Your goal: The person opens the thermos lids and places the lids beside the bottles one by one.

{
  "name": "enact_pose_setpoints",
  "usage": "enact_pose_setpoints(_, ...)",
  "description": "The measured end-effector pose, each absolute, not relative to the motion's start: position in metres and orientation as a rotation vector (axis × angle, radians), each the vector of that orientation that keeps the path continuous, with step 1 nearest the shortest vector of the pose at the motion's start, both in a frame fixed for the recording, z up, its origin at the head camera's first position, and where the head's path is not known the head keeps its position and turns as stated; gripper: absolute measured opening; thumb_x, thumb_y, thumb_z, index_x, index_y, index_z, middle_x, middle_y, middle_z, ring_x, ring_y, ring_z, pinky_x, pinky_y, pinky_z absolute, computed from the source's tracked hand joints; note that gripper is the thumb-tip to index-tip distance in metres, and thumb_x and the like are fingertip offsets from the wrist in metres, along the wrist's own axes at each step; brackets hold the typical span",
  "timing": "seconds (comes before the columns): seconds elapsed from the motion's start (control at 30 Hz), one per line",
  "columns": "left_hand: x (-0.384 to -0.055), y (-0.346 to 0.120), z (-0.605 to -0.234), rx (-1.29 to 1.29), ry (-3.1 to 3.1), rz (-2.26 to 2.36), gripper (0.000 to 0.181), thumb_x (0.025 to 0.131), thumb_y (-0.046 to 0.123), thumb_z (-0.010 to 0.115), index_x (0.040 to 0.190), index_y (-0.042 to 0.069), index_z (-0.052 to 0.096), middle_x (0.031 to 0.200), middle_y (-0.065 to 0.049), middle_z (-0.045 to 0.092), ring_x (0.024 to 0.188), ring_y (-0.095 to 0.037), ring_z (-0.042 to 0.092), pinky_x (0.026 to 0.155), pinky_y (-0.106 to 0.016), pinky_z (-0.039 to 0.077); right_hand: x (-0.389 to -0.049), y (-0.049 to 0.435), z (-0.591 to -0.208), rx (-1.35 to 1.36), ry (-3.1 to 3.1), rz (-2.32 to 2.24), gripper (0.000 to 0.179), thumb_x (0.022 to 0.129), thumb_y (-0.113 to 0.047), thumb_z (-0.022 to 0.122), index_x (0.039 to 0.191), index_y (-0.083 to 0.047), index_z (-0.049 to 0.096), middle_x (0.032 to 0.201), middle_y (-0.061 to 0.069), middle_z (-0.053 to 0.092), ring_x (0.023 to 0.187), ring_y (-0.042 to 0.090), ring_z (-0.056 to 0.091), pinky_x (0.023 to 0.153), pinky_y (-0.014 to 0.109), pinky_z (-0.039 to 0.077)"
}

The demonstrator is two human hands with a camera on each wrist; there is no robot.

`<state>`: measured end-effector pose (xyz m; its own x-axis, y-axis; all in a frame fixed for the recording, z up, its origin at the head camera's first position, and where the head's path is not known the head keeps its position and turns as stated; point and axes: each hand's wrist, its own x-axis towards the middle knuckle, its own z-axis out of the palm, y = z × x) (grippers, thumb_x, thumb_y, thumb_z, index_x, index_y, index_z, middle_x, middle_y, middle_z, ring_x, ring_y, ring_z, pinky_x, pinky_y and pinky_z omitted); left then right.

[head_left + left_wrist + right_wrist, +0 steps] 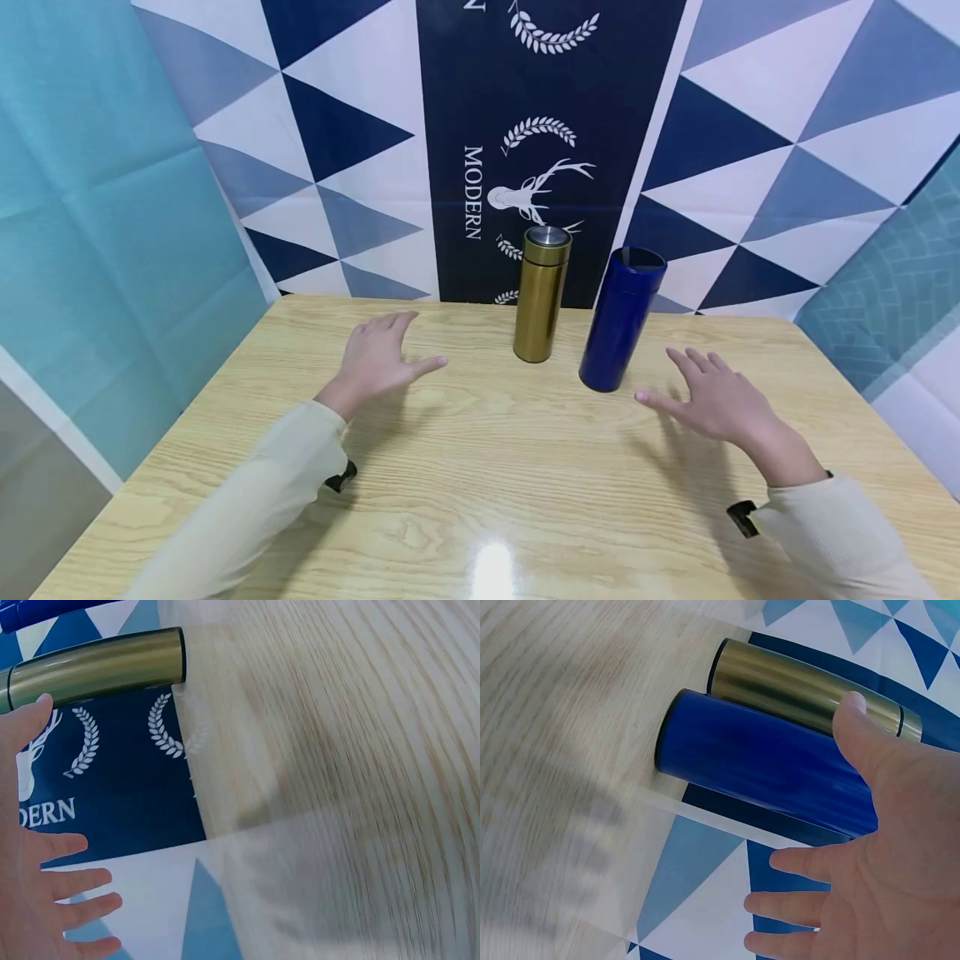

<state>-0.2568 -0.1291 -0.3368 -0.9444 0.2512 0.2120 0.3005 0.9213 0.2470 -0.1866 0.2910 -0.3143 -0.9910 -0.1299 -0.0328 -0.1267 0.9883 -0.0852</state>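
Observation:
A gold thermos flask (540,300) with a silver-topped lid stands upright toward the back of the table. To its right, and a little nearer, is a blue thermos flask (621,325), also upright. My left hand (377,358) hovers left of the gold flask, fingers spread, holding nothing. On the other side my right hand (712,396) is in the air just right of the blue flask, thumb toward it and apart from it. The right wrist view has the blue flask (765,761) partly hidden behind that hand. In the left wrist view the gold flask (105,667) lies beyond the thumb.
The wooden table (480,450) carries both flasks near its back edge. Behind it hangs a patterned cloth (360,150) with triangles and a dark deer panel. A teal cloth (112,208) covers the left side. Dark straps show at both wrists.

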Motion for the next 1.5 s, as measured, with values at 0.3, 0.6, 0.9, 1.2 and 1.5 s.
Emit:
enact_pose_setpoints(0.3,-0.272,-0.106,-0.342,-0.411,-2.836,-0.642,0.091,0.080,0.069,0.059,0.147,0.012,0.036,0.147,-0.012,0.047,0.135,-0.035,0.045,0.113,-0.054,0.034,-0.185,0.290,-0.310,-0.198,3.052,-0.143,0.098,0.086,-0.071,0.047,0.145,0.006,0.032,0.144,0.039,0.033,0.130,0.060,0.030,0.095,0.072,0.037)
enact_pose_setpoints(0.6,-0.284,-0.080,-0.339,-0.421,-2.813,-0.790,0.093,0.080,0.067,0.060,0.149,0.010,0.031,0.153,-0.010,0.039,0.141,-0.032,0.037,0.115,-0.052,0.033,-0.182,0.291,-0.303,-0.177,2.999,-0.172,0.100,0.085,-0.072,0.049,0.144,0.007,0.034,0.140,0.039,0.040,0.124,0.057,0.041,0.086,0.067,0.044)
enact_pose_setpoints(0.9,-0.291,-0.051,-0.336,-0.345,-2.802,-1.063,0.091,0.080,0.063,0.064,0.149,0.014,0.029,0.151,-0.010,0.040,0.136,-0.031,0.044,0.107,-0.052,0.042,-0.181,0.294,-0.296,-0.206,2.971,-0.151,0.097,0.085,-0.069,0.051,0.141,0.009,0.037,0.134,0.038,0.048,0.117,0.055,0.050,0.082,0.062,0.048)
enact_pose_setpoints(1.2,-0.300,-0.028,-0.340,-0.275,-2.755,-1.403,0.087,0.082,0.054,0.067,0.149,0.015,0.027,0.155,-0.010,0.035,0.140,-0.030,0.039,0.113,-0.051,0.037,-0.176,0.296,-0.282,-0.233,3.052,-0.178,0.089,0.085,-0.067,0.055,0.137,0.005,0.045,0.132,0.034,0.053,0.113,0.052,0.055,0.083,0.061,0.049)
enact_pose_setpoints(1.5,-0.310,-0.003,-0.349,-0.294,-2.718,-1.592,0.089,0.080,0.050,0.072,0.149,0.016,0.027,0.155,-0.007,0.033,0.142,-0.028,0.035,0.113,-0.049,0.038,-0.170,0.295,-0.268,-0.267,3.133,-0.200,0.082,0.084,-0.063,0.059,0.133,0.003,0.051,0.123,0.031,0.060,0.102,0.046,0.062,0.077,0.056,0.051)
